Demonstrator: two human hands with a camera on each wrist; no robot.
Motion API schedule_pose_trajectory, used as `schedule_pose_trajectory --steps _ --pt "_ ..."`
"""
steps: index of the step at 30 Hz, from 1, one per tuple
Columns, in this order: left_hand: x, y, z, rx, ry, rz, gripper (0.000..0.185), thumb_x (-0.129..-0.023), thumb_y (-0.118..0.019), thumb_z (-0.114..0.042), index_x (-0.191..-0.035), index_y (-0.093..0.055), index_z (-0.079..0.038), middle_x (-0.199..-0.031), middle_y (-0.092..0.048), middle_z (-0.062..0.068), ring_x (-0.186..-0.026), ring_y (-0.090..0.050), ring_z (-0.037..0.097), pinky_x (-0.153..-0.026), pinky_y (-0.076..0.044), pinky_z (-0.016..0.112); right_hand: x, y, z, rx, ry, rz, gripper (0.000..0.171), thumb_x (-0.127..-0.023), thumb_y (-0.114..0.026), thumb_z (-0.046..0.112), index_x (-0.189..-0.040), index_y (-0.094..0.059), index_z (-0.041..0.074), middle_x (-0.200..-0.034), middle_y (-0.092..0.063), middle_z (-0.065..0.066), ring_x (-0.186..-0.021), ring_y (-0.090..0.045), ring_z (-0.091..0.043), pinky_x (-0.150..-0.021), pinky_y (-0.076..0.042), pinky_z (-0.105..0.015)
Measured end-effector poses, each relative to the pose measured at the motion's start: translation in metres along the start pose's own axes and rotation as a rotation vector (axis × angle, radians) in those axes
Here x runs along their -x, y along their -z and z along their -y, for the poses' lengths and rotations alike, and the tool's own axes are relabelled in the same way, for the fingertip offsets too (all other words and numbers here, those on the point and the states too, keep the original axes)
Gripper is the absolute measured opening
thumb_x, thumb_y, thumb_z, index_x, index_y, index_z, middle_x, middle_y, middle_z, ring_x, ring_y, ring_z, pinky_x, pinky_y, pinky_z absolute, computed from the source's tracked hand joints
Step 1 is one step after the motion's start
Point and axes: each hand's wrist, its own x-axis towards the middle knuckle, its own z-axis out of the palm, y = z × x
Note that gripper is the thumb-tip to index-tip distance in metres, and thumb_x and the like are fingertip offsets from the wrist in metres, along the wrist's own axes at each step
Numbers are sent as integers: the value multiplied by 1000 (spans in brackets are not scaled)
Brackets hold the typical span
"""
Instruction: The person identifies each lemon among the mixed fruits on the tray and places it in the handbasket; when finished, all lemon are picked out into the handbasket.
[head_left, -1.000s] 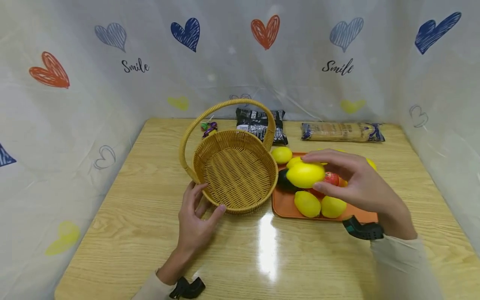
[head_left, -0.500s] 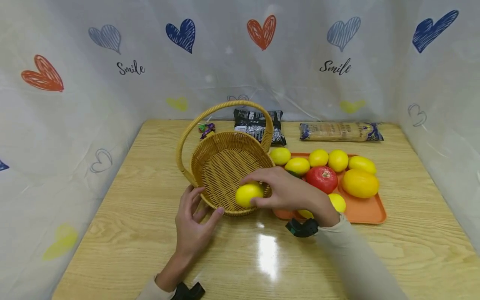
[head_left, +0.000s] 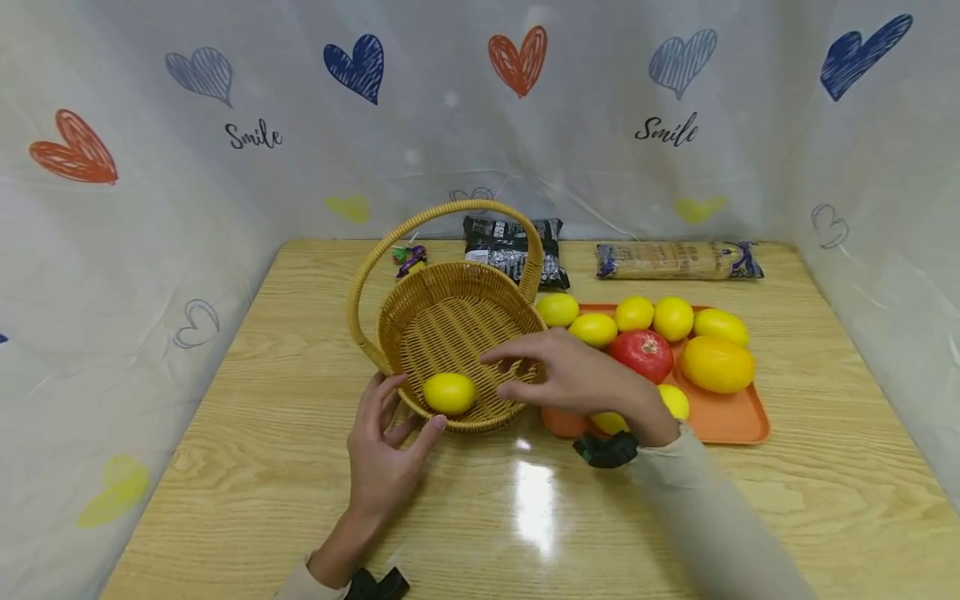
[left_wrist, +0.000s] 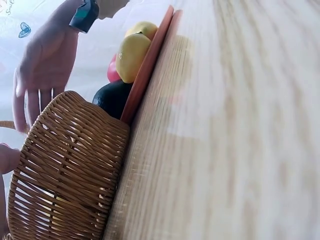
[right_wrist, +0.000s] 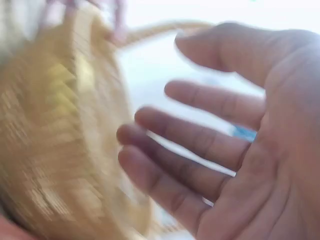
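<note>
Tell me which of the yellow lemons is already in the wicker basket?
The lemon lying alone on the wicker basket floor, at its near edge between the two hands. Every other lemon sits on or beside the orange tray.

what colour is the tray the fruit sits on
Orange; the tray shows best in the head view, right of the wicker basket.

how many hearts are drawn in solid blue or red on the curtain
5: a red heart at far left, a blue heart, a red heart at centre, a blue heart at right, plus a blue sliver at the left edge.
</note>
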Motion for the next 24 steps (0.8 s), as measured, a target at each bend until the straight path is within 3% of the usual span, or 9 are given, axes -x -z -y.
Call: schedule_pose_trajectory --steps 6,9,13,15,18,24 --pt "1 0 1 -2 0 -8 68 -89 -88 2 -150 -58 -4 -171 -32 31 -148 -46 58 -100 -62 44 52 60 -17 -116 -33 -312 45 -100 -81 9 -143 -74 17 -135 -77 1 -120 -72 -14 -108 -58 -25" --pt "1 0 1 -2 -1 -11 68 -89 -88 2 -150 -59 -5 -171 -33 30 -148 -46 58 -100 -62 43 83 84 -31 -238 3 -478 46 -96 -76 -8 -140 -72 1 -135 -77 -8 -122 -71 -16 -108 -56 -18" --pt "-1 0 2 -2 -5 3 68 -89 -88 2 -150 -58 -1 -171 -33 30 -148 -46 59 -99 -63 42 123 105 -58 -442 118 -654 44 -92 -67 -24 -135 -63 -23 -135 -75 -22 -123 -74 -25 -104 -61 -21" --pt "-1 0 2 1 -2 5 68 -89 -88 2 -150 -57 2 -171 -33 29 -148 -47 59 -99 -63 42 139 111 -71 -500 135 -713 44 -91 -65 -27 -135 -59 -27 -134 -75 -25 -122 -75 -26 -102 -62 -24" --pt "0 0 2 7 9 -1 68 -89 -88 3 -150 -56 3 -172 -31 29 -148 -46 59 -100 -62 41 157 117 -88 -519 90 -776 43 -92 -64 -28 -135 -58 -28 -132 -77 -21 -119 -77 -24 -98 -64 -23" --pt "1 0 1 24 25 -1 70 -89 -87 4 -152 -55 4 -173 -30 29 -149 -45 60 -101 -61 33 178 119 -108 -477 -100 -842 40 -96 -69 -21 -135 -63 -22 -125 -82 -9 -110 -79 -14 -95 -63 -17"
